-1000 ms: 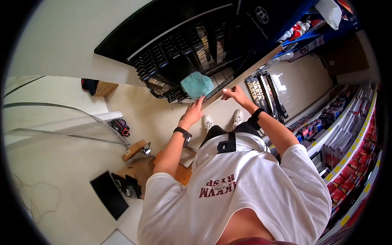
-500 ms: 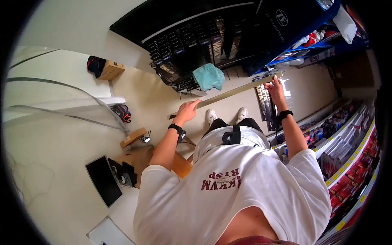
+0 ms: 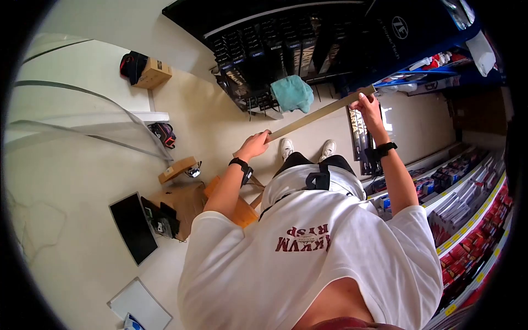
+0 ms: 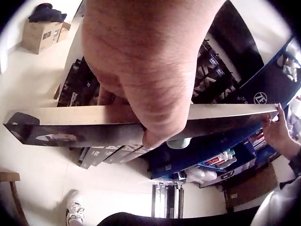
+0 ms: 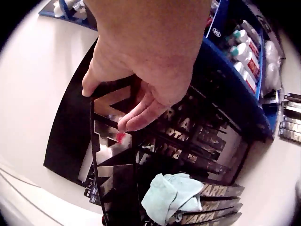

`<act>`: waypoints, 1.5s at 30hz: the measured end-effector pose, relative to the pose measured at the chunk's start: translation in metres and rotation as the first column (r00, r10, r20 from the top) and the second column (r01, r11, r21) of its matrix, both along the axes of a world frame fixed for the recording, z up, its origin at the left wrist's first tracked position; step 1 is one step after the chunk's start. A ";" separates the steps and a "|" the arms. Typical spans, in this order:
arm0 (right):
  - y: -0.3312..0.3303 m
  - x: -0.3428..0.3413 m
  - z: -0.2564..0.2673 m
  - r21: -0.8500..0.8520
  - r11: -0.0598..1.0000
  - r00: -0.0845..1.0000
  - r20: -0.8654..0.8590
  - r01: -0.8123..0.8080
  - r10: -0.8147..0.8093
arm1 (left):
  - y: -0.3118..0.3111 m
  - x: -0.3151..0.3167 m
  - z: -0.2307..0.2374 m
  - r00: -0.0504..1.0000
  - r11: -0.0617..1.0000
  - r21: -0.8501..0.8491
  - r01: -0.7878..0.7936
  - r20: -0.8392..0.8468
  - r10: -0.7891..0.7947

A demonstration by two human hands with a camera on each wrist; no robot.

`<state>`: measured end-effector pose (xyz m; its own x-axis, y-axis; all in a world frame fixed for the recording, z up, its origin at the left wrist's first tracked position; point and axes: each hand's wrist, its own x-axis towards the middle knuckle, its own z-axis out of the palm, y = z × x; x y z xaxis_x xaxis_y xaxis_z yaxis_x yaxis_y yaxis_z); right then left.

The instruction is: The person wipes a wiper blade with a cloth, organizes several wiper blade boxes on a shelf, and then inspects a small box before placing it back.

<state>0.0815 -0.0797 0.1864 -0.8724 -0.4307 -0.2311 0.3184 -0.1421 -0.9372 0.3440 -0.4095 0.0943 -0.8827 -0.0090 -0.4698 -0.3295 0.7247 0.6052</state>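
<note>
A long narrow display strip (image 3: 313, 116) stretches between my two hands in front of the rack, tilted up to the right in the head view. It has a pale edge and a dark face (image 4: 80, 135) with large metallic letters, seen close in the right wrist view. My left hand (image 3: 254, 146) grips it near its left end, thumb on the dark face. My right hand (image 3: 369, 113) pinches the other end between thumb and fingers. A crumpled turquoise cloth (image 3: 292, 94) lies on the black rack's (image 3: 264, 49) lower front, just beyond the strip.
More lettered strips (image 3: 358, 135) lie on the floor at the right. A blue display stand (image 3: 399, 47) with bottles adjoins the rack. Stocked shelves (image 3: 467, 203) line the right side. A cardboard box (image 3: 153, 73) and a dark screen (image 3: 133, 228) are at the left.
The strip has come away from the rack's front towards my body. My right hand has moved from beside its middle to the right end and pinches it; my left hand is now at the left end.
</note>
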 end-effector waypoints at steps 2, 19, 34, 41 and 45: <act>-0.013 0.002 0.005 0.015 0.998 0.997 -0.035 -0.069 0.069 | -0.001 0.004 -0.002 1.000 1.000 0.005 -0.020 0.021 0.020; -0.136 0.089 -0.029 0.434 0.807 0.820 -0.223 -0.401 0.527 | 0.037 -0.014 0.042 0.919 0.980 0.125 -0.154 -0.346 0.189; -0.146 0.111 -0.048 0.693 0.533 0.400 -0.366 -0.485 0.840 | 0.046 0.003 0.029 0.906 0.928 0.160 -0.336 -0.214 0.365; -0.140 0.113 -0.078 0.690 0.481 0.357 -0.330 -0.541 0.874 | 0.054 0.008 -0.001 0.841 0.899 0.215 -0.382 -0.324 0.434; -0.143 0.122 -0.088 0.748 0.437 0.375 -0.268 -0.499 0.887 | 0.054 0.003 -0.016 0.768 0.863 0.311 -0.399 -0.402 0.500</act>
<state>0.2036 -0.2223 0.0988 -0.2929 -0.9284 -0.2286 -0.5420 0.3582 -0.7602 0.3469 -0.3559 0.0780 -0.9096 -0.4120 -0.0531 -0.2385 0.4133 0.8788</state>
